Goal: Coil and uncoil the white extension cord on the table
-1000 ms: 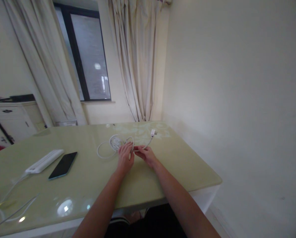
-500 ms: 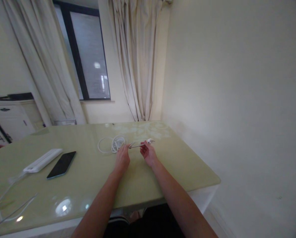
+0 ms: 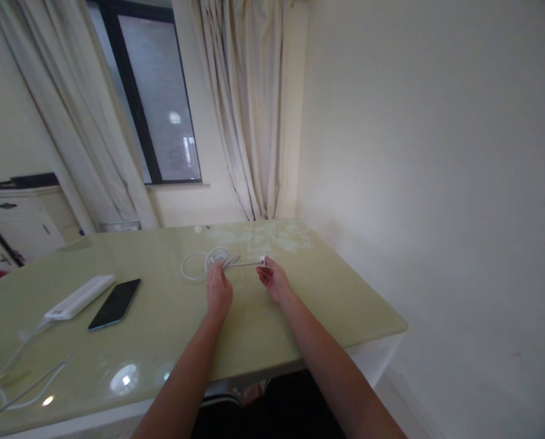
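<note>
Well, right hand grips plug (white); left hand, cord.

Kinda dim and soft overall, bright glare spots on the glossy counter, reflections in the window, darkened right-hand corners.

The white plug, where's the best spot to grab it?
Probably pinch the white plug by its small, blocky body, coming from the right, where the right hand is: the white cable runs off its left side, stretched toward the left hand.
</note>
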{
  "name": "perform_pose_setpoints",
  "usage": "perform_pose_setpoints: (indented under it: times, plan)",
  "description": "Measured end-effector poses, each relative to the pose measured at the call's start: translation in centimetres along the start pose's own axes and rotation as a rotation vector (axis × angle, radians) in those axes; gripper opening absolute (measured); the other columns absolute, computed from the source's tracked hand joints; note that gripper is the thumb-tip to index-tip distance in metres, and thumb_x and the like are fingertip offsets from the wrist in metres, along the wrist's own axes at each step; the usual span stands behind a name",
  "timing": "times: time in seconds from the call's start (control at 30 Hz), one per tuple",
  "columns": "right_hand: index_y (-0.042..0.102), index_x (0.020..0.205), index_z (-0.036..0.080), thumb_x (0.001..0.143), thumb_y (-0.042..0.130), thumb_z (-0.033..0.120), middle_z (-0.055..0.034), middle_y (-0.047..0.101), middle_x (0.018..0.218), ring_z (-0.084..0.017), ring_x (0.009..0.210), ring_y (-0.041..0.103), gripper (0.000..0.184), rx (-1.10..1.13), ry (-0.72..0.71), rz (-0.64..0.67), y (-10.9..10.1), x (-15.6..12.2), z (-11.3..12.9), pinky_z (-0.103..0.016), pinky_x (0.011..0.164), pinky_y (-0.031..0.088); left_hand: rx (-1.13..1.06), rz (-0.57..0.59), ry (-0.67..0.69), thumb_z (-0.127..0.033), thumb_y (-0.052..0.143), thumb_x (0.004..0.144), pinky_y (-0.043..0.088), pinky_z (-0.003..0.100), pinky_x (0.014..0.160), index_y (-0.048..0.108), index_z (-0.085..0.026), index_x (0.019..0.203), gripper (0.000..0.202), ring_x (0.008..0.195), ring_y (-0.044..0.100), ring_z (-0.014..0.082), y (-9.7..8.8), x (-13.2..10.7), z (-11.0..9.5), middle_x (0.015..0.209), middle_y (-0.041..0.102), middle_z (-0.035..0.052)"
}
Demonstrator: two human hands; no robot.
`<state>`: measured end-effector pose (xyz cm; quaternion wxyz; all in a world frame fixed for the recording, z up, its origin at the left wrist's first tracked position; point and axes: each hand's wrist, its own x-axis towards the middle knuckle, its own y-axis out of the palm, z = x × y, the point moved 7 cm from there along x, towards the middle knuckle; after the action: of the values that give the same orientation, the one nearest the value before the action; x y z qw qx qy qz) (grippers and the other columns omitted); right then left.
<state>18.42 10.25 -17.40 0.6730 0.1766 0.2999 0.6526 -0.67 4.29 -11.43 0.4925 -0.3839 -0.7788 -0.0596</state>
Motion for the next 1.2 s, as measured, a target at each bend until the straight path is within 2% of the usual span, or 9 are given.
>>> perform_pose_setpoints:
  times: [0.23, 0.33, 0.4, 0.53, 0.63, 0.73, 0.87, 1.07, 1.2]
  plan:
    - [0.056, 0.095, 0.021, 0.071, 0.085, 0.045, -0.0002, 0.071, 0.086, -0.013, 0.072, 0.07, 0.044, -0.001, -0.514, -0.146, -1.1, -0.7, 3.6, -0.025, 0.071, 0.059, -0.027, 0.118, 0.071, -0.017, 0.043, 0.098, 0.045, 0.045, 0.108, 0.065, -0.02, 0.119, 0.031, 0.124, 0.056, 0.0252, 1.1, -0.4, -1.5, 0.125, 0.064, 0.0127]
    - [0.053, 0.093, 0.023, 0.079, 0.076, 0.056, 0.0037, 0.067, 0.07, -0.012, 0.054, 0.063, 0.043, -0.273, -0.54, -0.15, -0.7, -1.3, 3.1, -0.023, 0.055, 0.05, 0.035, 0.184, 0.06, -0.012, 0.038, 0.097, 0.046, 0.044, 0.107, 0.063, -0.021, 0.125, 0.038, 0.125, 0.057, 0.0257, 1.7, -1.0, -1.7, 0.129, 0.064, 0.0123]
    - [0.053, 0.088, 0.024, 0.084, 0.068, 0.061, 0.006, 0.061, 0.058, -0.011, 0.044, 0.054, 0.04, -0.497, -0.538, -0.15, -0.3, -1.7, 2.4, -0.022, 0.048, 0.04, 0.084, 0.164, 0.033, -0.012, 0.036, 0.097, 0.048, 0.043, 0.104, 0.062, -0.019, 0.125, 0.039, 0.122, 0.058, 0.0268, 1.6, -1.2, -1.6, 0.126, 0.064, 0.0132]
    - [0.06, 0.069, 0.023, 0.086, 0.066, 0.061, 0.0037, 0.055, 0.047, -0.013, 0.048, 0.052, 0.042, -0.824, -0.577, -0.116, 0.5, -2.4, 1.6, -0.024, 0.054, 0.033, 0.124, 0.069, 0.066, -0.015, 0.035, 0.099, 0.046, 0.045, 0.104, 0.063, -0.015, 0.121, 0.035, 0.118, 0.058, 0.0293, 0.8, -1.0, -1.9, 0.118, 0.066, 0.0153]
    - [0.064, 0.06, 0.022, 0.091, 0.059, 0.063, 0.002, 0.052, 0.044, -0.014, 0.049, 0.052, 0.052, -1.021, -0.559, -0.018, 1.6, -2.7, 1.0, -0.025, 0.057, 0.031, 0.129, 0.065, 0.154, -0.014, 0.038, 0.098, 0.041, 0.047, 0.109, 0.064, -0.017, 0.12, 0.035, 0.124, 0.053, 0.0297, 0.8, -1.0, -2.7, 0.122, 0.065, 0.014]
    - [0.064, 0.054, 0.021, 0.092, 0.052, 0.068, 0.0013, 0.051, 0.042, -0.014, 0.048, 0.052, 0.062, -1.071, -0.541, 0.073, 2.3, -3.0, 0.6, -0.026, 0.056, 0.031, 0.125, 0.108, 0.233, -0.013, 0.04, 0.097, 0.038, 0.048, 0.112, 0.067, -0.02, 0.119, 0.035, 0.13, 0.048, 0.0296, 1.2, -1.3, -3.4, 0.127, 0.064, 0.0126]
    - [0.064, 0.06, 0.019, 0.087, 0.053, 0.075, 0.0016, 0.053, 0.042, -0.011, 0.042, 0.048, 0.063, -0.867, -0.457, 0.165, 2.6, -2.8, 0.1, -0.024, 0.051, 0.03, 0.128, 0.163, 0.298, -0.013, 0.042, 0.097, 0.038, 0.049, 0.111, 0.068, -0.021, 0.12, 0.036, 0.128, 0.048, 0.0299, 1.9, -1.8, -3.9, 0.131, 0.063, 0.0135]
    - [0.06, 0.075, 0.019, 0.086, 0.045, 0.072, -0.001, 0.064, 0.056, -0.01, 0.037, 0.045, 0.056, -0.454, -0.083, 0.389, 3.2, -1.4, -2.9, -0.023, 0.042, 0.027, 0.13, 0.115, 0.344, -0.014, 0.047, 0.096, 0.037, 0.05, 0.112, 0.066, -0.02, 0.125, 0.036, 0.129, 0.048, 0.0308, 1.5, -2.1, -4.6, 0.14, 0.055, 0.0165]
    - [0.057, 0.073, 0.019, 0.085, 0.055, 0.062, 0.0018, 0.058, 0.058, -0.008, 0.043, 0.044, 0.045, -0.373, 0.017, 0.366, 3.1, -1.2, -3.5, -0.021, 0.044, 0.026, 0.118, 0.086, 0.398, -0.013, 0.049, 0.096, 0.037, 0.051, 0.113, 0.069, -0.021, 0.121, 0.033, 0.132, 0.047, 0.0309, 1.0, -2.2, -5.4, 0.138, 0.057, 0.0155]
